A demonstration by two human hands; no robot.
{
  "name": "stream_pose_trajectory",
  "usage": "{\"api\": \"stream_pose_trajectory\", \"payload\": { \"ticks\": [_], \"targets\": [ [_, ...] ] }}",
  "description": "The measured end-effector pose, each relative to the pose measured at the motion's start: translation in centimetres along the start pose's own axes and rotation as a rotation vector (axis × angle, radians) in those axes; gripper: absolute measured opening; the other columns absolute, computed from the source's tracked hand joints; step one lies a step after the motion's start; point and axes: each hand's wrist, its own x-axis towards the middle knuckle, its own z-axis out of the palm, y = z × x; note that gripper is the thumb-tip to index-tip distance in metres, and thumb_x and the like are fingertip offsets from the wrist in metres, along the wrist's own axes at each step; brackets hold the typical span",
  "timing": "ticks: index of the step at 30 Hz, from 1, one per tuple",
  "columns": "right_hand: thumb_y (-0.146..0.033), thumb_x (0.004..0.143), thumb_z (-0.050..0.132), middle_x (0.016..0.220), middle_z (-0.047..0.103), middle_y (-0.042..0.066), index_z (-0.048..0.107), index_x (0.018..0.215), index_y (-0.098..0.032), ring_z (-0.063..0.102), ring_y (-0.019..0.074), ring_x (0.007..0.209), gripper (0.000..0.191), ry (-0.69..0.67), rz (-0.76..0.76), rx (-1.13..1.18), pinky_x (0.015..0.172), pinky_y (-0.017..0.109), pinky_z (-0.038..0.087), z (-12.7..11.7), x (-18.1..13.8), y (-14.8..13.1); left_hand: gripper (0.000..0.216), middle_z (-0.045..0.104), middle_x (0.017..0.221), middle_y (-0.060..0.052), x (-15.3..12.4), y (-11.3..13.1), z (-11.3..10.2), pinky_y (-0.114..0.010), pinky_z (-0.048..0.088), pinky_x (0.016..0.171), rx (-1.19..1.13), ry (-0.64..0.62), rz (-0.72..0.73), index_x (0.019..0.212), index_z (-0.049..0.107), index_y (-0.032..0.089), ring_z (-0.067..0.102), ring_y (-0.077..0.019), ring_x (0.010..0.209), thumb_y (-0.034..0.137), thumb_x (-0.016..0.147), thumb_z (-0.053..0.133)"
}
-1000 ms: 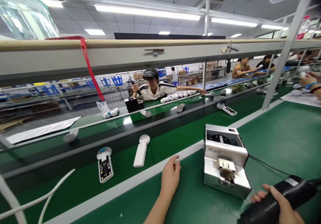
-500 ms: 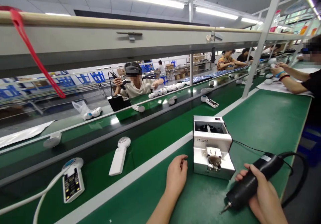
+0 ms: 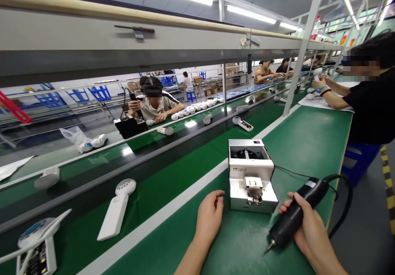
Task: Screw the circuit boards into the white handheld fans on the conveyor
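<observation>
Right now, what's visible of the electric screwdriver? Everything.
The electric screwdriver has a thick black cylindrical body, seemingly plastic, with a slim metal bit in front and a pale label near the rear. A black cable loops from its back past the right edge of the green bench. The right hand grips its body, bit pointing lower left in the picture. Whether the tip touches the bench, or the tool is running, I can't tell.

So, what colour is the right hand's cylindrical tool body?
The cylindrical tool body is black; head view.
</observation>
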Motion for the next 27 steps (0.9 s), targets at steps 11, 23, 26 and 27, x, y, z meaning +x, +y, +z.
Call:
{"api": "stream_pose_trajectory", "payload": {
  "ticks": [11, 23, 26, 27],
  "targets": [
    [-0.038, 0.071, 0.082, 0.067, 0.058, 0.001, 0.058, 0.098, -0.016, 0.058, 0.0165, 0.06, 0.041, 0.0, 0.004, 0.004, 0.054, 0.026, 0.055, 0.2, -0.2, -0.1, 0.034, 0.066, 0.075, -0.002, -0.8, 0.6, -0.5, -0.028, 0.05, 0.066, -0.032, 0.111, 0.015, 0.105, 0.066, 0.021, 0.062, -0.0181, 0.066, 0.04, 0.096, 0.041],
    [-0.034, 0.067, 0.084, 0.065, 0.058, 0.002, 0.061, 0.094, -0.015, 0.057, 0.016, 0.06, 0.04, 0.043, 0.02, 0.02, 0.054, 0.025, 0.056, 0.4, 0.0, -0.2, 0.027, 0.069, 0.102, -0.007, 0.2, -0.4, 0.1, -0.037, 0.051, 0.086, 0.018, -0.08, 0.058, 0.104, 0.068, 0.021, 0.064, -0.0231, 0.097, 0.029, 0.092, 0.045],
    [-0.034, 0.068, 0.083, 0.065, 0.058, 0.001, 0.061, 0.094, -0.016, 0.056, 0.0156, 0.06, 0.038, 0.039, 0.018, 0.028, 0.054, 0.025, 0.056, 0.2, 0.1, -0.2, 0.027, 0.069, 0.101, -0.005, 0.0, -0.2, 0.0, -0.039, 0.048, 0.088, 0.054, -0.096, 0.088, 0.104, 0.068, 0.022, 0.063, -0.0237, 0.096, 0.027, 0.092, 0.045],
    [-0.034, 0.068, 0.083, 0.065, 0.058, 0.002, 0.061, 0.094, -0.016, 0.056, 0.0155, 0.059, 0.038, 0.038, 0.019, 0.029, 0.053, 0.026, 0.056, 0.2, 0.1, -0.2, 0.027, 0.069, 0.101, -0.005, 0.0, -0.2, 0.0, -0.039, 0.048, 0.087, 0.061, -0.098, 0.092, 0.104, 0.068, 0.022, 0.063, -0.0235, 0.096, 0.026, 0.093, 0.044]
  ]
}}
